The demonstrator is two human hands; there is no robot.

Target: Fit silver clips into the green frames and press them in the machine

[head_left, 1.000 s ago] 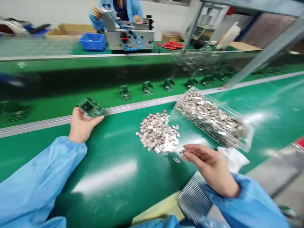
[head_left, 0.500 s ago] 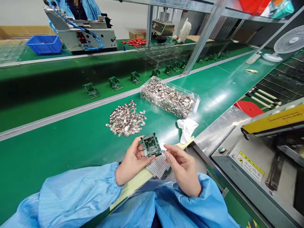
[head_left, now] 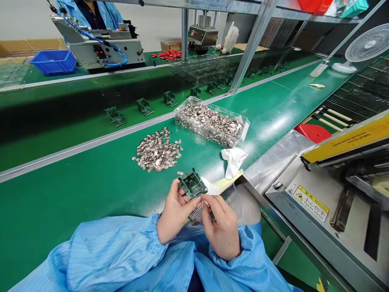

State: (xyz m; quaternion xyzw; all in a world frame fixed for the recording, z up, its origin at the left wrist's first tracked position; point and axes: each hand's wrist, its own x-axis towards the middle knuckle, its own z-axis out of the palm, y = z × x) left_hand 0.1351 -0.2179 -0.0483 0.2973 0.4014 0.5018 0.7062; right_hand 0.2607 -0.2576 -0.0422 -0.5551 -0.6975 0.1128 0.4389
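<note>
My left hand (head_left: 174,213) grips a green circuit board (head_left: 193,184) by its left side, thumb along the near edge, the face tilted up toward me. At the board's near right corner, the fingertips of my right hand (head_left: 221,225) are pinched together; whatever they hold is hidden. Under the hands lies a ribbed silvery sheet (head_left: 211,187), partly covered by them. Beyond the board, a pile of small metal pieces (head_left: 157,151) is spread on the green table (head_left: 91,190). One loose metal piece lies just left of the board's far edge.
A clear box (head_left: 212,123) full of metal pieces stands behind. A crumpled white cloth (head_left: 233,160) is at the table's edge. Several circuit boards (head_left: 115,116) line the far belt. A grey machine (head_left: 322,219) stands close on my right. Across the belt, a person (head_left: 91,16) is behind equipment.
My right hand has moved left and down to the board's near corner, fingers now pinched there. The board has turned and tilted slightly in my left hand. The whole view has shifted a little.
</note>
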